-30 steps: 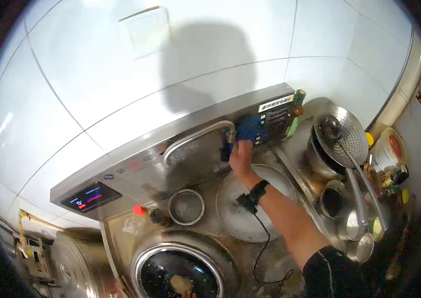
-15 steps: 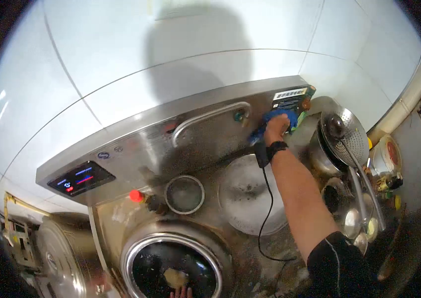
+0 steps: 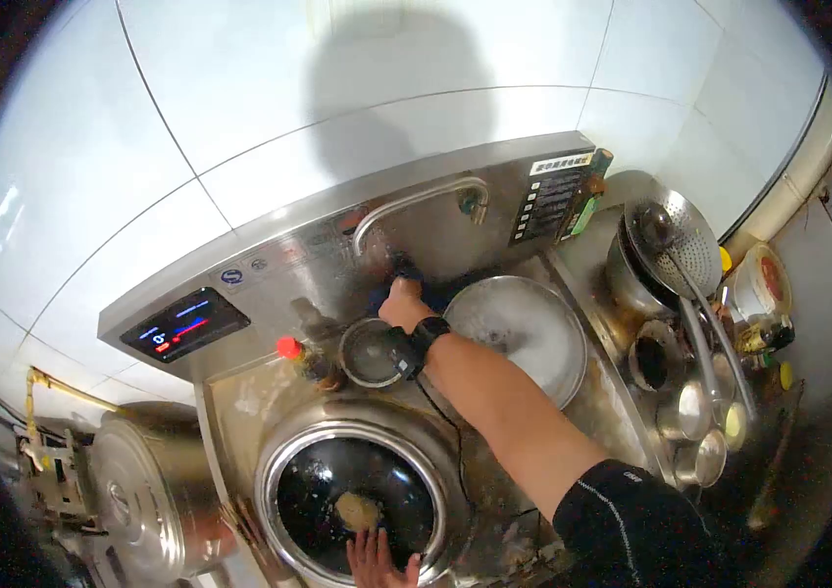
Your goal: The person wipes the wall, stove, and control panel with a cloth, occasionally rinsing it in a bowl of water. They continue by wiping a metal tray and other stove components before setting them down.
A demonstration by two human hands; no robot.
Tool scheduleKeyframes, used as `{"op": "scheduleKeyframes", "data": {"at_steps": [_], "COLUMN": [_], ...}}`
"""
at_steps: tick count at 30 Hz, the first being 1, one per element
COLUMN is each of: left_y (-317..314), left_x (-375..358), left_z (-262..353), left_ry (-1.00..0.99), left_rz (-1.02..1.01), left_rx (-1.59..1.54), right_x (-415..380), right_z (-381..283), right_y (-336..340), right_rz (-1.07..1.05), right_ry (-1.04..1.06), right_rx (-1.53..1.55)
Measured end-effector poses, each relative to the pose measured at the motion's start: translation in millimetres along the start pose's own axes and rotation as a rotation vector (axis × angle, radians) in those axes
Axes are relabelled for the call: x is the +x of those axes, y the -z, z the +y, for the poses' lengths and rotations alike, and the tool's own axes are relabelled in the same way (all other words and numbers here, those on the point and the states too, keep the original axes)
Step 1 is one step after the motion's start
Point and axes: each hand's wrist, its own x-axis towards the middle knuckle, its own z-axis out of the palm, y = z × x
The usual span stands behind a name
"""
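Note:
My right hand [image 3: 403,306] is pressed against the lower part of the steel back panel [image 3: 323,265], its fingers closed round a dark blue cloth [image 3: 404,267]. A black band with a dark device sits on that wrist, above a round grey bowl [image 3: 367,355]. At the bottom my left hand [image 3: 377,563] lies with fingers spread at the near rim of a round black wok [image 3: 313,505]. Just beyond its fingertips is a tan lump [image 3: 358,511]. A curved faucet [image 3: 416,199] juts from the panel above my right hand.
A red-capped bottle [image 3: 310,365] stands left of the bowl. A large round pan [image 3: 524,338] lies under my right forearm. To the right are a perforated strainer [image 3: 687,245], ladles and small pots. A big lidded steel pot [image 3: 136,500] stands at the left.
My right hand has moved left and down along the panel with the blue cloth, away from the black label. More of my left hand shows. The view has shifted slightly.

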Motion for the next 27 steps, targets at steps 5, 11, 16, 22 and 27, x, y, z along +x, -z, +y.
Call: {"op": "scheduleKeyframes", "data": {"at_steps": [5,11,16,22,27], "left_y": [-27,-11,-13,-3,-4], "left_x": [-14,-9,-12,-9,-12], "left_z": [-19,-10,-13,-10,-13], "left_ry": [-0.05,0.039,0.03,0.059,0.022], "left_rz": [0.114,0.045,0.028,0.046,0.108], "left_rx": [0.019,0.026,0.077,0.002,-0.025], "right_x": [-26,-115,-195,-179,-154], "right_z": [18,94,189,166,226], "right_y": [23,92,35,-52,-77], "right_rz": [0.322,0.151,0.198,-0.143,-0.266], "right_ry": [-0.27,-0.479,0.046,-0.371,-0.548], "right_rx": [1.509,2.388,-0.031,0.507,0.828]}}
